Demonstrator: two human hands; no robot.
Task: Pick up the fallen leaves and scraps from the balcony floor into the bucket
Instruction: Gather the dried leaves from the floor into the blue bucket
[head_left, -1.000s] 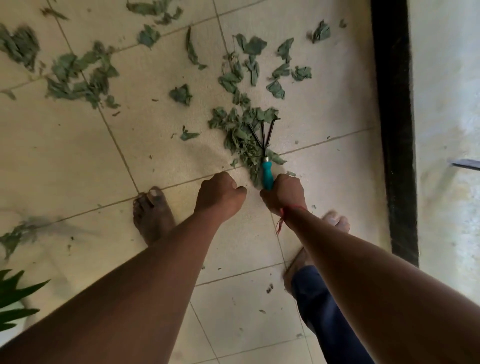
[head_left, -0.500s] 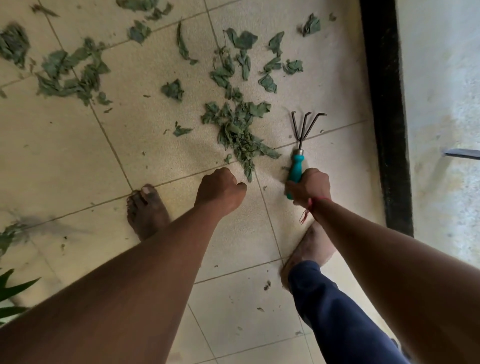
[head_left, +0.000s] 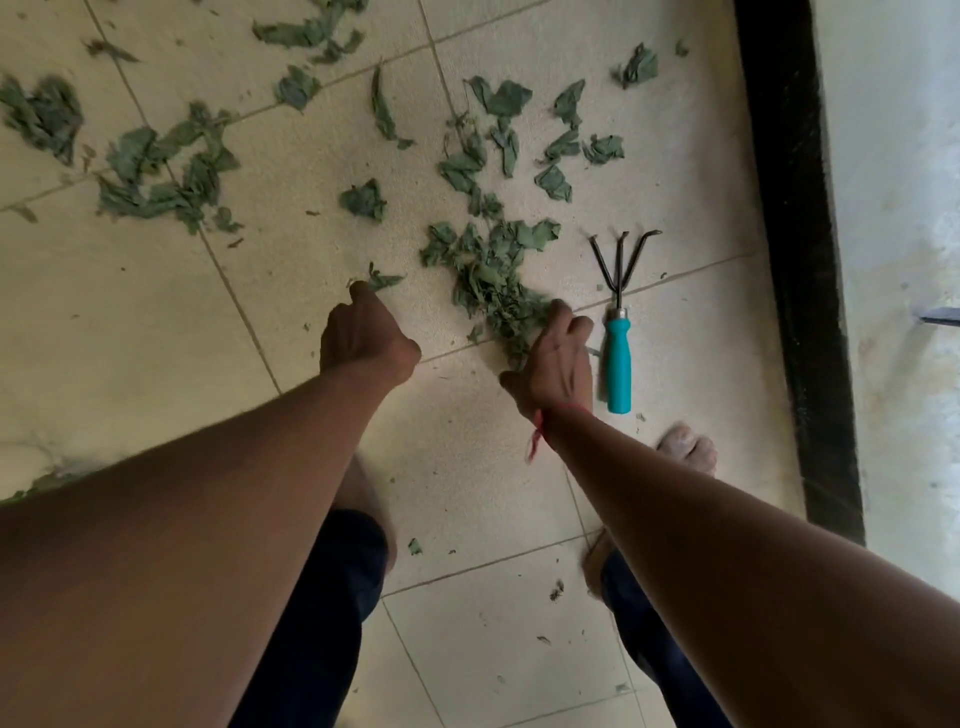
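Torn green leaves lie scattered over the beige floor tiles (head_left: 156, 322). The thickest leaf pile (head_left: 488, 275) sits at the centre. My right hand (head_left: 558, 358) is at the pile's near right edge, its fingers curled into the leaves. My left hand (head_left: 363, 338) is curled, and its fingertips pinch a small leaf scrap (head_left: 384, 280) lying left of the pile. A hand rake with a teal handle (head_left: 618, 364) lies on the floor just right of my right hand, and nothing holds it. No bucket is in view.
More leaf clusters lie at the far left (head_left: 161, 176) and beyond the pile (head_left: 504, 130). A black strip (head_left: 795, 260) runs along the right side, with a pale wall beyond it. My bare right foot (head_left: 685, 452) stands below the rake.
My right hand has put the rake down on the floor and moved left into the leaf pile. My left hand has reached forward to the small leaf scrap.
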